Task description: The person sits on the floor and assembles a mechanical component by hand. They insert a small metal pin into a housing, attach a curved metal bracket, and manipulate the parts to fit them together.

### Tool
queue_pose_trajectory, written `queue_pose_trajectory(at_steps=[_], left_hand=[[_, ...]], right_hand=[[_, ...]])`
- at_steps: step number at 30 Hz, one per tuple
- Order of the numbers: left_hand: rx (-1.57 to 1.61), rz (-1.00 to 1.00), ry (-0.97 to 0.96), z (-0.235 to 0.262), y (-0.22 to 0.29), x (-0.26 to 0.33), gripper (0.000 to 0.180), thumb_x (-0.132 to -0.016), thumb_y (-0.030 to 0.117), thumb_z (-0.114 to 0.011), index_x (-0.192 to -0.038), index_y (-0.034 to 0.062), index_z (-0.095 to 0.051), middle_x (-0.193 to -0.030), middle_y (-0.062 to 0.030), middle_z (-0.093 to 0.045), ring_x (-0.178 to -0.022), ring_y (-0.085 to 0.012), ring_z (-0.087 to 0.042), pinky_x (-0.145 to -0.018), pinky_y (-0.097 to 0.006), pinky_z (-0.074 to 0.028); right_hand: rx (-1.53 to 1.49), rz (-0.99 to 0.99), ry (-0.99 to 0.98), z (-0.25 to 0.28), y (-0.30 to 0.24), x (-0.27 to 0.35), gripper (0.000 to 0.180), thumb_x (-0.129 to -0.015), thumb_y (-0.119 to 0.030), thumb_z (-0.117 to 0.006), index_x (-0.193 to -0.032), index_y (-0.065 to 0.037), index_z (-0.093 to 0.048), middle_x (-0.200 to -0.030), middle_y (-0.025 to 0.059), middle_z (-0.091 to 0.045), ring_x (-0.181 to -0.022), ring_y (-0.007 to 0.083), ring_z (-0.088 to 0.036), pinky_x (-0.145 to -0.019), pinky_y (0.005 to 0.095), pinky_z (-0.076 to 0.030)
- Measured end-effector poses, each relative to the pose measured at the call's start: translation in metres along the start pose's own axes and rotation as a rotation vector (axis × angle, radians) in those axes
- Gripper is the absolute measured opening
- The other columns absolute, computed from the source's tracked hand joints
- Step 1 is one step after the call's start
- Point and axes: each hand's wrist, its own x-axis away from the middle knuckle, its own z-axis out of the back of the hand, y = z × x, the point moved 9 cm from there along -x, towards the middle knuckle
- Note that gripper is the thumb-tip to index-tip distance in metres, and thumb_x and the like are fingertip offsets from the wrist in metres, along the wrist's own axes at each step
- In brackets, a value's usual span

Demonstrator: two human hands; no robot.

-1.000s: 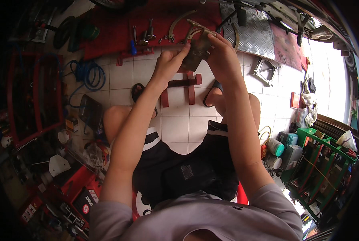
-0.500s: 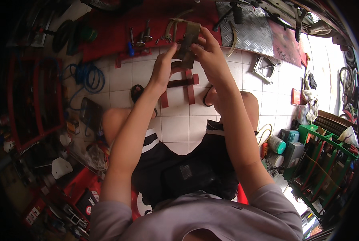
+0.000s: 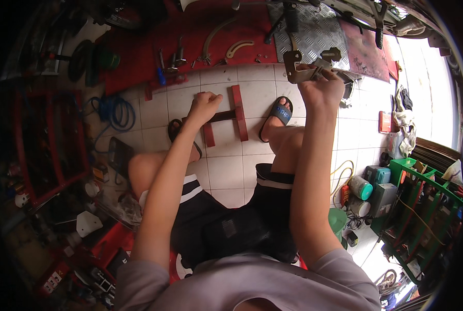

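Note:
In my right hand (image 3: 322,92) is a dull brass-coloured metal bracket (image 3: 293,68) with bent plates and holes. My fingers are closed on it, over the front edge of a patterned metal plate (image 3: 314,39). My left hand (image 3: 204,108) is loosely curled above a red metal stand (image 3: 237,116) on the floor, and nothing shows in its fingers. Beyond it, on a red platform (image 3: 138,49), lie a short curved brass-coloured piece (image 3: 240,48) and a longer curved strip (image 3: 210,41). Small screws (image 3: 262,57), bolt-like metal parts (image 3: 180,52) and a blue-handled screwdriver (image 3: 161,76) are there too.
A coiled blue hose (image 3: 118,113) lies on the tiles at left, near a red rack (image 3: 50,137). On the right are a green tool rack (image 3: 423,181), a teal-lidded jar (image 3: 362,189) and grey cases (image 3: 382,199). Motorcycle parts (image 3: 345,10) overhang the platform's far side.
My right hand has carried the bracket rightward, out of the two-handed hold. My left hand has let go and drawn back toward me. The short curved piece now shows plainly on the platform.

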Motion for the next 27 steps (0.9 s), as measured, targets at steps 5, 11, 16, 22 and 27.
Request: queue_pose_trajectory(at_steps=[5,11,16,22,27], left_hand=[[-0.1,-0.21,0.19,-0.03,0.028,-0.063,0.027,-0.08,0.026,-0.063,-0.088,-0.0001,-0.066,-0.085,-0.0184,-0.067,-0.082,-0.0327,-0.066,-0.074,-0.039,-0.051],[-0.224,0.116,0.504,-0.028,0.0,-0.168,0.021,-0.078,0.023,-0.066,-0.085,0.0035,-0.066,-0.085,-0.0172,-0.067,-0.083,-0.0327,-0.066,-0.074,-0.041,-0.053],[-0.249,0.184,0.522,-0.026,-0.023,-0.204,0.019,-0.078,0.02,-0.067,-0.087,0.0034,-0.065,-0.089,-0.0169,-0.067,-0.084,-0.0316,-0.066,-0.075,-0.04,-0.053],[-0.171,0.052,0.582,0.009,-0.003,-0.182,0.013,-0.079,0.012,-0.064,-0.087,0.0018,-0.063,-0.088,-0.0161,-0.067,-0.082,-0.0298,-0.066,-0.071,-0.039,-0.053],[0.404,-0.211,0.287,0.047,0.063,-0.115,0.01,-0.089,0.004,-0.052,-0.099,0.0018,-0.054,-0.092,-0.0113,-0.065,-0.084,-0.0214,-0.065,-0.067,-0.034,-0.05]], right_hand=[[-0.061,-0.044,0.02,0.004,-0.004,0.006,0.025,-0.088,-0.007,-0.032,-0.106,0.01,-0.035,-0.097,0.0209,-0.043,-0.086,0.0291,-0.048,-0.077,0.0419,-0.045],[-0.038,-0.072,0.126,0.009,0.009,0.008,0.024,-0.088,-0.008,-0.033,-0.105,0.007,-0.038,-0.096,0.0174,-0.045,-0.086,0.0242,-0.047,-0.079,0.0413,-0.043],[0.035,-0.018,0.083,-0.001,0.007,0.005,0.024,-0.086,-0.009,-0.038,-0.105,0.006,-0.038,-0.092,0.0154,-0.045,-0.081,0.0236,-0.047,-0.078,0.041,-0.043],[0.063,-0.036,0.101,-0.001,0.016,0.002,0.019,-0.084,-0.008,-0.044,-0.1,0.002,-0.044,-0.089,0.0114,-0.048,-0.076,0.0207,-0.049,-0.072,0.0378,-0.045],[0.136,-0.067,-0.064,-0.018,0.028,0.004,0.015,-0.086,-0.009,-0.044,-0.098,0.0,-0.044,-0.084,0.011,-0.048,-0.071,0.02,-0.049,-0.067,0.0365,-0.045]])
